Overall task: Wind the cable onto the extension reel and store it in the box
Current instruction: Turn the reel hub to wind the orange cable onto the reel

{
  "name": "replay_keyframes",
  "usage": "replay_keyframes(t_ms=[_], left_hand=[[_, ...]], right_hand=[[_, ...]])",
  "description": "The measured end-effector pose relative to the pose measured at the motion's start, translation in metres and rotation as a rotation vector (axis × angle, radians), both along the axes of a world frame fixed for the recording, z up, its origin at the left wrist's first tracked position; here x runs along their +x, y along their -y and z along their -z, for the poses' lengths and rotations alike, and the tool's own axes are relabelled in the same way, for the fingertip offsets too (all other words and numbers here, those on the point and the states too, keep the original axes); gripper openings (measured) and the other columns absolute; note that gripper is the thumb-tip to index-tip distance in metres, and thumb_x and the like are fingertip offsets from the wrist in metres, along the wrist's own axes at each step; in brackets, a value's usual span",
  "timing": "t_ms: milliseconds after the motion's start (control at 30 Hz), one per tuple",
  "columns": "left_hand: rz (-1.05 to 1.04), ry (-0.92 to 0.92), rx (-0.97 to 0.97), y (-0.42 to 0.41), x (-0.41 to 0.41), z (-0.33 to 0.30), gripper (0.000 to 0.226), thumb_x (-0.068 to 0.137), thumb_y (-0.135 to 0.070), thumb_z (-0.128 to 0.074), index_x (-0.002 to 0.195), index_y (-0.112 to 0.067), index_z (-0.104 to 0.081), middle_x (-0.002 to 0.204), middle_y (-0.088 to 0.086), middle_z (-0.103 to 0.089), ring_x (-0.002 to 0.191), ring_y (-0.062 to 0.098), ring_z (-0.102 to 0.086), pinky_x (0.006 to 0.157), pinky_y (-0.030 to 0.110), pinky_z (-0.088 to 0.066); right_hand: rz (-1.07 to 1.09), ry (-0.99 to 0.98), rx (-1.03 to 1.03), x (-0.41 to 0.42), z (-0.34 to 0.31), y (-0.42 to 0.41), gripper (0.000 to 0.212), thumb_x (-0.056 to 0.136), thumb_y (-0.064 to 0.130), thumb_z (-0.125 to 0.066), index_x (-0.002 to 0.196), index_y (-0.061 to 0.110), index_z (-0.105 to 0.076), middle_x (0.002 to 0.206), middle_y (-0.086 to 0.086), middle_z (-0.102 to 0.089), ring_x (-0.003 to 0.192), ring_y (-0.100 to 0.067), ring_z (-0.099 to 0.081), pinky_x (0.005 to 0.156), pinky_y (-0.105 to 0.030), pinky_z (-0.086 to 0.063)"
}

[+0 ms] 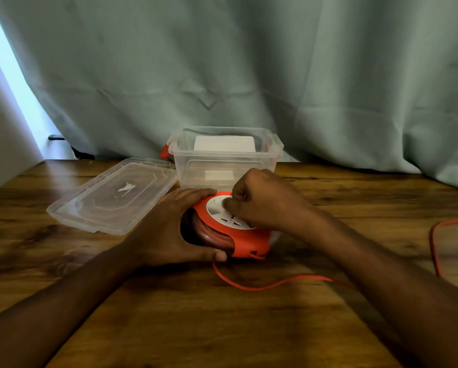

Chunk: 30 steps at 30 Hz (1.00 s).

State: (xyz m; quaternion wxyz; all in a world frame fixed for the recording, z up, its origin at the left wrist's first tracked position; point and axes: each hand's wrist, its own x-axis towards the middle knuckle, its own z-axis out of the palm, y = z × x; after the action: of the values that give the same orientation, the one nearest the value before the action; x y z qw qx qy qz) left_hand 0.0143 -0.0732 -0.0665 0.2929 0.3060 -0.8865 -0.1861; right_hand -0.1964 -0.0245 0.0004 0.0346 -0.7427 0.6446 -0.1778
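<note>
Wooden tabletop [249,328] under me, teal curtain [275,62] behind. I see my left hand [167,229] gripping the rim of the orange extension reel [249,243], which sits on the table just in front of the clear box [224,166]. My right hand [265,200] is curled on the reel's white face, pinching something there. Loose orange cable [270,286] trails right. The lid [111,197] lies left of the box.

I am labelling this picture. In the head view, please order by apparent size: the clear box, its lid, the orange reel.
1. The lid and the clear box look alike; unsure.
2. The orange reel, partly covered by both hands.
</note>
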Motion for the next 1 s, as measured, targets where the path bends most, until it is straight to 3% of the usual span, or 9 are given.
replay_keyframes(t_ms=[267, 367, 467, 567, 633, 700, 767, 833, 1000], left_hand=[[-0.045, -0.274, 0.229, 0.004, 0.005, -0.008, 0.091, 0.051, -0.081, -0.077, 0.129, -0.041, -0.055, 0.120, -0.019, -0.065, 0.111, -0.002, -0.063, 0.087, 0.016, -0.055], [-0.061, -0.429, 0.308, 0.006, 0.008, -0.010, 0.090, 0.051, -0.087, -0.071, 0.125, -0.037, -0.057, 0.119, -0.012, -0.068, 0.107, -0.001, -0.066, 0.081, 0.011, -0.052], [-0.077, -0.500, 0.328, 0.010, 0.011, -0.009, 0.101, 0.053, -0.088, -0.070, 0.133, -0.027, -0.058, 0.127, -0.003, -0.067, 0.113, 0.008, -0.066, 0.085, 0.016, -0.053], [-0.068, -0.519, 0.329, 0.011, 0.012, -0.008, 0.106, 0.055, -0.086, -0.070, 0.136, -0.020, -0.057, 0.129, 0.001, -0.067, 0.116, 0.015, -0.065, 0.088, 0.021, -0.054], [-0.067, -0.525, 0.334, 0.012, 0.012, -0.007, 0.105, 0.055, -0.085, -0.071, 0.136, -0.020, -0.057, 0.127, 0.002, -0.068, 0.116, 0.017, -0.066, 0.088, 0.024, -0.055], [-0.070, -0.519, 0.344, 0.012, 0.013, -0.007, 0.105, 0.054, -0.086, -0.071, 0.135, -0.022, -0.058, 0.128, 0.001, -0.068, 0.116, 0.016, -0.065, 0.090, 0.025, -0.055], [-0.076, -0.499, 0.356, 0.011, 0.013, -0.008, 0.105, 0.049, -0.088, -0.072, 0.133, -0.027, -0.058, 0.126, -0.004, -0.068, 0.114, 0.011, -0.065, 0.086, 0.021, -0.055], [-0.062, -0.450, 0.375, 0.008, 0.012, -0.010, 0.103, 0.045, -0.088, -0.074, 0.130, -0.032, -0.058, 0.119, -0.012, -0.069, 0.110, 0.004, -0.066, 0.082, 0.015, -0.054], [-0.010, -0.257, 0.325, 0.007, 0.006, -0.007, 0.096, 0.052, -0.078, -0.080, 0.133, -0.032, -0.056, 0.122, -0.016, -0.068, 0.114, 0.006, -0.065, 0.089, 0.023, -0.057]], right_hand=[[0.280, 0.155, -0.265, -0.047, -0.030, 0.015, 0.031, 0.088, 0.055, -0.067, 0.080, 0.025, -0.066, 0.075, 0.007, -0.069, 0.074, -0.018, -0.065, 0.072, -0.033, -0.051], [0.410, 0.190, -0.102, -0.062, -0.029, 0.019, 0.038, 0.100, 0.046, -0.053, 0.081, 0.018, -0.070, 0.078, -0.005, -0.075, 0.070, -0.025, -0.072, 0.074, -0.039, -0.060], [0.147, 0.417, 0.520, -0.060, -0.014, 0.017, 0.018, 0.103, 0.013, -0.057, 0.105, 0.010, -0.074, 0.092, -0.009, -0.080, 0.077, -0.024, -0.076, 0.060, -0.028, -0.058], [-0.354, 0.644, 0.803, -0.048, 0.006, 0.010, 0.046, 0.093, -0.009, -0.061, 0.136, 0.007, -0.062, 0.136, -0.018, -0.067, 0.129, -0.036, -0.062, 0.099, -0.044, -0.051], [-0.582, 0.789, 0.878, -0.041, 0.011, 0.006, 0.038, 0.097, -0.003, -0.056, 0.134, 0.005, -0.061, 0.145, -0.016, -0.060, 0.141, -0.032, -0.051, 0.112, -0.047, -0.041], [-0.613, 0.845, 0.920, -0.042, 0.007, 0.006, 0.021, 0.105, 0.013, -0.047, 0.112, 0.007, -0.066, 0.126, -0.019, -0.069, 0.130, -0.034, -0.061, 0.105, -0.045, -0.046], [-0.559, 0.699, 0.879, -0.052, -0.004, 0.007, 0.025, 0.106, 0.026, -0.050, 0.094, 0.012, -0.068, 0.086, -0.013, -0.069, 0.089, -0.028, -0.071, 0.082, -0.039, -0.050], [-0.483, 0.408, 0.792, -0.070, -0.019, 0.009, 0.023, 0.103, 0.029, -0.063, 0.085, 0.017, -0.070, 0.068, -0.007, -0.058, 0.063, -0.019, -0.058, 0.066, -0.031, -0.047], [0.016, -0.289, 0.595, -0.105, -0.047, 0.009, 0.017, 0.082, 0.032, -0.086, 0.085, 0.027, -0.070, 0.087, 0.005, -0.069, 0.076, -0.012, -0.061, 0.069, -0.030, -0.050]])
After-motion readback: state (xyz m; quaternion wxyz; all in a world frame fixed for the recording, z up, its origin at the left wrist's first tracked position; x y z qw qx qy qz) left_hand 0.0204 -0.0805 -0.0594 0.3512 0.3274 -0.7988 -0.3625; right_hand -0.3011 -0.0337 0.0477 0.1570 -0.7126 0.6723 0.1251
